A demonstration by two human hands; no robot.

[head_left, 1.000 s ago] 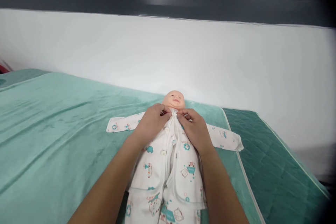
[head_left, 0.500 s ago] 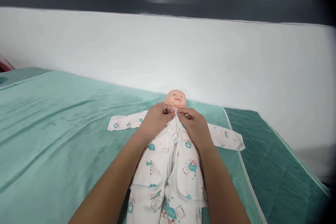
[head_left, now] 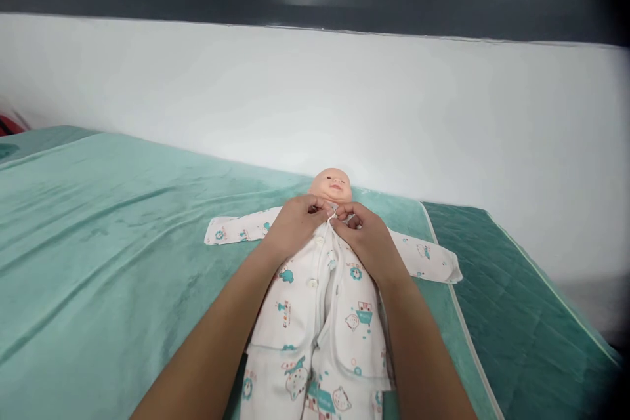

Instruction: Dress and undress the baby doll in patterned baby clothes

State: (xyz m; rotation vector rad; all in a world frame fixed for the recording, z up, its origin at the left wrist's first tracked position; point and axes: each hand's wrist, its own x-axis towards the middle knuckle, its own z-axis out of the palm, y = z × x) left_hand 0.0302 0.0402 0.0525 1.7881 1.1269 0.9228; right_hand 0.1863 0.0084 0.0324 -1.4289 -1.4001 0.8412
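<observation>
A doll (head_left: pixel 331 184) lies on its back, its head toward the wall, dressed in a white printed jacket (head_left: pixel 288 302) with both sleeves spread sideways. Just below the doll's chin, my left hand (head_left: pixel 302 220) pinches one front edge of the jacket at the collar. My right hand (head_left: pixel 361 230) pinches the other edge there, its fingertips touching or nearly touching those of the left. Below the hands the jacket front hangs apart, with buttons visible on the left edge. White printed trousers (head_left: pixel 319 400) show under the hem.
A light green blanket (head_left: pixel 123 243) lies under the doll. To the right is a darker green quilted cover (head_left: pixel 516 302). The white wall (head_left: pixel 305 98) rises behind the head, under a dark window frame (head_left: pixel 369 0). Something red (head_left: pixel 8 125) is at the far left edge.
The fingers have shifted slightly at the collar, and the pinched edge is now bent toward the right. Both hands stay at the collar. The whole view has moved a little.
</observation>
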